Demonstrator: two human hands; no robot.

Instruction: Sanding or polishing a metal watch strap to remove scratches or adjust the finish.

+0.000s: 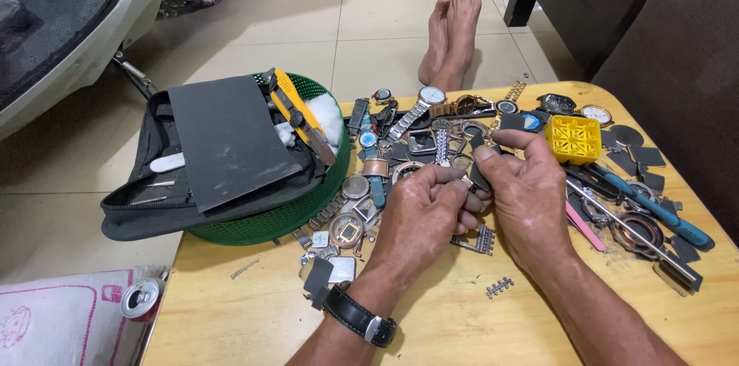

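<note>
Hands meet mid-tabletop (231, 320) over scattered watch parts. Left hand (419, 216) fingers (454, 181) curl closed, pinching a small metal piece (467, 181) at their tips. Right hand (523, 193) fingers pinch loosely, touching the same piece from the other side. Yellow plastic block (573, 139) sits just beyond.

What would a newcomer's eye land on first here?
First, the two bare hands at the centre of the wooden table: the left hand and right hand pinch a small metal watch part together. Around them sprawls a heap of wristwatches and loose straps, with a bright yellow plastic grid block to the right.
</note>
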